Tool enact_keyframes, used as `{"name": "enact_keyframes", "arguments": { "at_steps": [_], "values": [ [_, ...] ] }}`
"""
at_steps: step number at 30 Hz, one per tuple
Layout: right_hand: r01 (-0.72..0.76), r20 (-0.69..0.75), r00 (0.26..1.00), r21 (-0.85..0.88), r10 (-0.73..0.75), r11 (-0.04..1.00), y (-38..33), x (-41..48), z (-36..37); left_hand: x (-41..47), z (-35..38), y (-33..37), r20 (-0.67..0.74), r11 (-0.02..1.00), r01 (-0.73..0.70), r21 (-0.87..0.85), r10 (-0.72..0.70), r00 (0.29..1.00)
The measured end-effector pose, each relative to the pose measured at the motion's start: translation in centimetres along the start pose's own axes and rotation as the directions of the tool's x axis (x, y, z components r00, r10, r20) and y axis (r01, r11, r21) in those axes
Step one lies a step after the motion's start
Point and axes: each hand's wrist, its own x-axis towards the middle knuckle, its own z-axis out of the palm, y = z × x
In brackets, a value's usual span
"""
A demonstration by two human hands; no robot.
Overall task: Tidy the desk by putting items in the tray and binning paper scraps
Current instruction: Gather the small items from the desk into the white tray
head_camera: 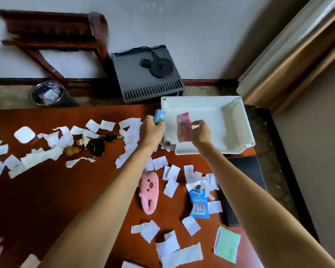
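Note:
A white tray point(238, 120) stands at the desk's far right. My right hand point(199, 132) pinches a pink packet point(183, 128) over the tray's inside. My left hand point(151, 130) grips a small blue-green box point(160, 117) just left of the tray's rim. White paper scraps point(52, 140) lie scattered over the brown desk point(46, 190). A pink plush toy point(149, 190), a blue sachet point(198, 206), a green-white packet point(227, 245), a white rounded pad point(24, 134) and a cluster of keys with charms point(93, 144) lie on the desk. A round bin point(47, 92) sits on the floor beyond the desk's far left.
A black box-shaped device point(149, 74) stands on the floor behind the desk, next to a dark wooden rack point(52, 35) against the wall. A dark pad point(246, 171) lies at the desk's right edge. Curtains point(298, 55) hang at the right.

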Motion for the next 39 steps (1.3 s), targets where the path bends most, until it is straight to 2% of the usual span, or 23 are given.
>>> {"name": "enact_keyframes", "arguments": {
  "at_steps": [3, 7, 14, 18, 24, 28, 31, 33, 35, 37, 39],
  "values": [
    [-0.001, 0.075, 0.997, -0.016, 0.003, 1.0, 0.1, 1.7, 1.0, 1.4, 0.9, 0.2, -0.04, 0.996, 0.072, -0.051, -0.074, 0.996],
    [-0.016, 0.101, 0.995, -0.04, 0.02, 0.999, -0.1, 3.8, 2.5, 3.0, 1.6, 0.3, -0.06, 0.987, 0.112, -0.119, -0.119, 0.991],
    [0.024, 0.201, 0.98, -0.197, 0.016, 0.98, 0.7, 4.3, 4.5, 4.4, 2.3, -0.2, -0.019, 0.967, 0.169, -0.192, -0.176, 0.984],
    [0.052, 0.231, 0.973, -0.271, 0.013, 0.961, 1.3, 4.1, 4.2, 4.4, 2.7, -0.7, -0.003, 0.964, 0.166, -0.207, -0.17, 0.985],
    [0.099, 0.258, 0.966, -0.284, -0.023, 0.954, 2.1, 3.5, 3.8, 3.9, 2.8, -1.1, 0.0, 0.965, 0.153, -0.214, -0.157, 0.988],
    [0.155, 0.288, 0.955, -0.286, -0.07, 0.945, 2.2, 3.0, 3.3, 3.2, 1.9, -1.0, -0.101, 0.98, 0.07, -0.186, -0.09, 0.991],
    [0.164, 0.242, 0.964, -0.22, -0.109, 0.962, 2.0, 2.4, 2.1, 2.4, 1.1, -0.4, -0.194, 0.986, -0.049, -0.161, 0.017, 0.981],
    [0.162, 0.227, 0.964, -0.093, -0.138, 0.982, 1.6, 2.1, 0.7, 2.0, 1.0, 0.6, -0.208, 0.975, -0.136, -0.177, 0.098, 0.973],
    [0.142, 0.307, 0.938, 0.083, -0.161, 0.986, 0.8, 1.6, -1.0, 1.9, 1.5, 1.8, -0.162, 0.958, -0.185, -0.22, 0.151, 0.975],
    [0.093, 0.43, 0.885, 0.214, -0.179, 0.972, 0.1, 1.0, -2.8, 1.8, 2.4, 2.7, -0.067, 0.941, -0.14, -0.309, 0.125, 0.99],
    [0.072, 0.511, 0.839, 0.239, -0.188, 0.968, -0.1, 0.8, -4.0, 1.5, 3.6, 3.2, 0.021, 0.915, -0.058, -0.4, 0.072, 0.997]
  ]
}}
